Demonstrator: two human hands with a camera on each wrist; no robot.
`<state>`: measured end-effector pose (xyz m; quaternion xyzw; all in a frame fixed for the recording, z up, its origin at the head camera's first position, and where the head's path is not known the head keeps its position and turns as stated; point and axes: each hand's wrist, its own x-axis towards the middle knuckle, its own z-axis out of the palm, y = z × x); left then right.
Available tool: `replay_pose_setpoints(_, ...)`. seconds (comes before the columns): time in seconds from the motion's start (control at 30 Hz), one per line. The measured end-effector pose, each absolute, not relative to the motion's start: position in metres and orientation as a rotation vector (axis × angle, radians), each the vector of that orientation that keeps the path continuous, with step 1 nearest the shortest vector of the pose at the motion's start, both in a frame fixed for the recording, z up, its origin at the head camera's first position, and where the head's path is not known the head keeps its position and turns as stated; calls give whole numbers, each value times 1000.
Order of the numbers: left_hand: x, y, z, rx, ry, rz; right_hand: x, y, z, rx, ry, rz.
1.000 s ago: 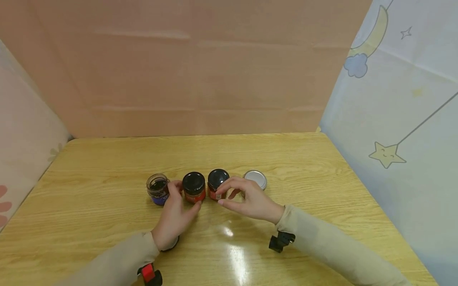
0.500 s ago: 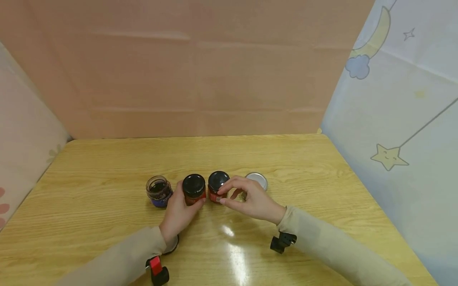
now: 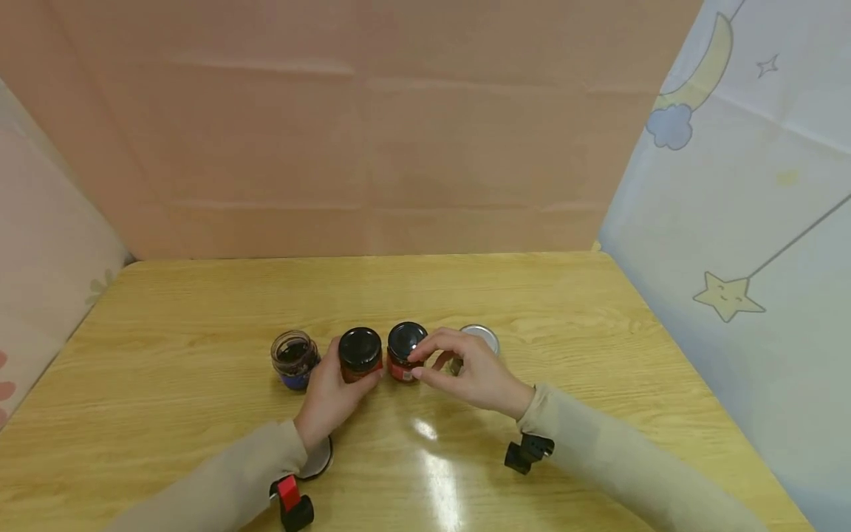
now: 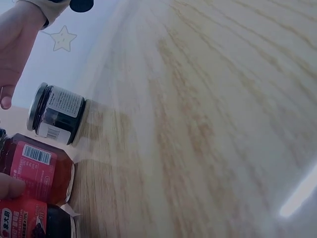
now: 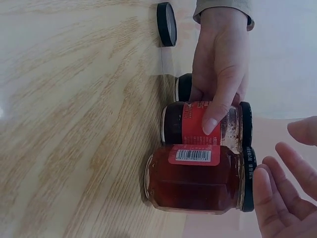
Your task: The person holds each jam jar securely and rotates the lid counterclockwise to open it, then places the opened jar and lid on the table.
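Black-lidded jars point(image 3: 360, 351) point(image 3: 404, 349): 2. Silver-lidded jar point(image 3: 484, 338): 1. Uncapped jar point(image 3: 294, 360): 1. Jar total 4. Loose lid point(image 3: 319, 459): 1, so 4 lids overall. Hands point(image 3: 332, 395) point(image 3: 472, 374): 2. Sleeves point(image 3: 229, 473) point(image 3: 601, 436): 2. Wrist cameras point(image 3: 296, 511) point(image 3: 524, 453): 2. Counter point(image 3: 532, 295): 1.

Left forearm point(image 3: 226, 473), sleeved, is angled toward 2 o'clock in the head view; left wrist point(image 3: 301, 437) is bent slightly toward 1 o'clock, and left hand point(image 3: 332, 391) is placed at 7 o'clock from centre, curled in a grip, left thumb point(image 3: 363, 385) stretched toward 2 o'clock. Right forearm point(image 3: 605, 447), likewise sleeved, is aimed at 10 o'clock, with right hand point(image 3: 475, 374) raised at 5 o'clock from centre, fingers point(image 3: 439, 340) loosely curved, their tips separated from right thumb point(image 3: 432, 377) by a small gap.
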<state>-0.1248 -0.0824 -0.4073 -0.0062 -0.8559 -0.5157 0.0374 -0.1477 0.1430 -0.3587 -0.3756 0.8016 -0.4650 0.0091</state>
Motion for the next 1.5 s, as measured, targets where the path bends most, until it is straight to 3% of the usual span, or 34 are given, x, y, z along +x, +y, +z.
replay_pose_setpoints(0.83,-114,-83,-388,-198,-2508,-1477,-151,143,-355,-1127,2556,-1470)
replay_pose_setpoints(1.5,-109,-80,-359,-359,-2471,-1422,-147,127,-330,-1037,2565,-1512)
